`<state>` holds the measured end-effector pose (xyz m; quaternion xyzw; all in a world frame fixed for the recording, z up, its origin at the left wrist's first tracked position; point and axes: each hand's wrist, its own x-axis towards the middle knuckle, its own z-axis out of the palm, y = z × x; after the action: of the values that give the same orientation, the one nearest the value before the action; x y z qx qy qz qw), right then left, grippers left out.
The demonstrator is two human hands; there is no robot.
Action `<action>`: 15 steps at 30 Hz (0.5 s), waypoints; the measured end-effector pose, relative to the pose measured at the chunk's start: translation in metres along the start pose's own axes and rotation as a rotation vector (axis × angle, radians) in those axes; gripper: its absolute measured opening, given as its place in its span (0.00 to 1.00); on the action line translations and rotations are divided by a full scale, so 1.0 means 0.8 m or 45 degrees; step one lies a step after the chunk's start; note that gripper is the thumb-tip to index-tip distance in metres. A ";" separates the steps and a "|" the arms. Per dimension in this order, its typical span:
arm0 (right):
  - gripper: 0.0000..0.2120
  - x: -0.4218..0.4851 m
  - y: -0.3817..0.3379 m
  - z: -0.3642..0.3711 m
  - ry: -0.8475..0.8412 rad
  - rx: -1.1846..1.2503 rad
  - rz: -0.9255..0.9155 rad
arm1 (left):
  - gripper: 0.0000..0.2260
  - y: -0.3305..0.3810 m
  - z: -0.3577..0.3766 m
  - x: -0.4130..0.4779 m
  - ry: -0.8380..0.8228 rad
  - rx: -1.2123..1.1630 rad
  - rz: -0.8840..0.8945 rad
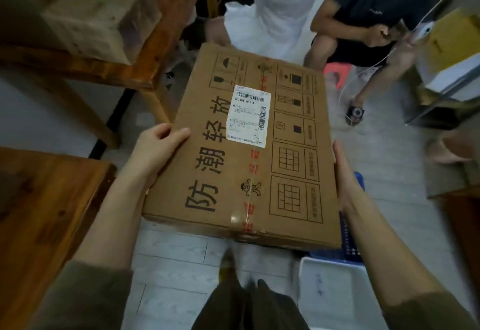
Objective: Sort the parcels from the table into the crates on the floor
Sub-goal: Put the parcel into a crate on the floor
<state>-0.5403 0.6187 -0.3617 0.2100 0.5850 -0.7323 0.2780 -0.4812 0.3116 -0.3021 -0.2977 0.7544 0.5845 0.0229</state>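
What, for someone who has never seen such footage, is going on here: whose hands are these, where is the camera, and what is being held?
There is no machine. The single picture comes from a camera worn on a person's head, looking forward and down, so the two arms are that person's own. The left hand grips the left edge of a big flat cardboard box, thumb on top. The right hand presses flat against its right edge. The box, which carries a white label, is held in the air. Below it on the floor stand a blue crate and a white crate. A wooden table at upper left holds a smaller box. Another person sits opposite.
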 end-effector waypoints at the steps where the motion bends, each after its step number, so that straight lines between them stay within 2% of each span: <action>1: 0.30 0.005 0.003 -0.007 0.005 -0.006 0.020 | 0.13 -0.007 0.011 0.008 -0.025 -0.011 -0.018; 7: 0.26 0.046 0.035 -0.053 0.136 -0.007 0.195 | 0.12 -0.048 0.081 0.051 -0.099 -0.002 -0.099; 15: 0.19 0.140 0.073 -0.119 0.181 -0.005 0.316 | 0.11 -0.124 0.171 0.116 -0.136 0.180 -0.246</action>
<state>-0.5887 0.6837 -0.4969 0.3313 0.5744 -0.6744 0.3247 -0.5532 0.3811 -0.4672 -0.3351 0.7592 0.5400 0.1402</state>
